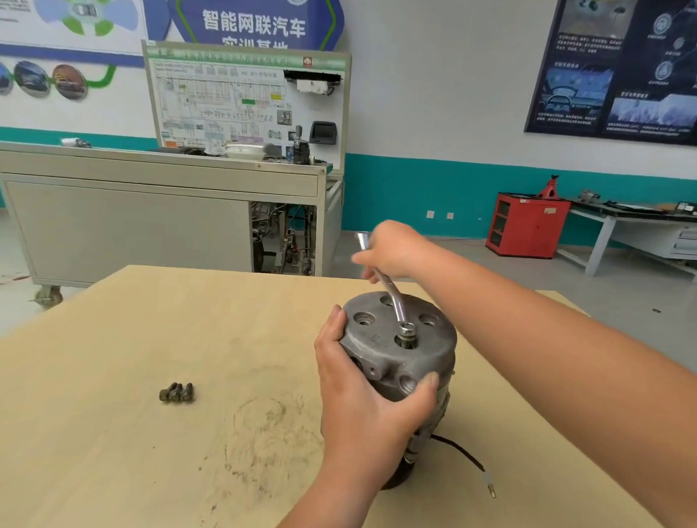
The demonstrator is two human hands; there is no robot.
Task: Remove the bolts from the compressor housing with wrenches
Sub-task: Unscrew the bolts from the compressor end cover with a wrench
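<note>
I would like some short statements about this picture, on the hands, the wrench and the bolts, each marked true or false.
1. The right hand grips the wrench. True.
2. The left hand holds a second wrench. False: it holds the housing.
3. Three loose bolts lie on the table. True.
4. The wrench is set on a bolt in the side wall of the housing. False: this bolt is in the top face.
5. A black wire lies on the table beside the housing. True.
</note>
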